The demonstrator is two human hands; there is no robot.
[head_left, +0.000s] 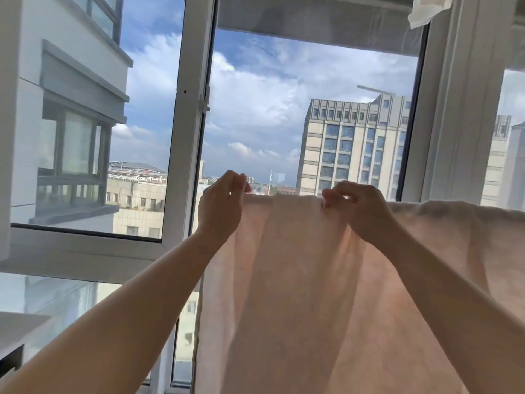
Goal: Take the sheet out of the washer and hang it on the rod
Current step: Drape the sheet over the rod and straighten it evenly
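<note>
A pale pink sheet (298, 294) hangs in long folds in front of the window, its top fold running level from the middle of the view to the right edge. The rod under that fold is hidden by the cloth. My left hand (220, 201) pinches the sheet's top left corner. My right hand (358, 209) grips the top fold a little further right, bunching the cloth under the fingers. Both arms reach up and forward. The washer is out of view.
A white window frame (187, 123) stands right behind the sheet, with an opened sash (85, 237) to the left. Another white cloth (426, 9) hangs at the top right. A white ledge (17, 322) sits at the lower left. Buildings and sky lie outside.
</note>
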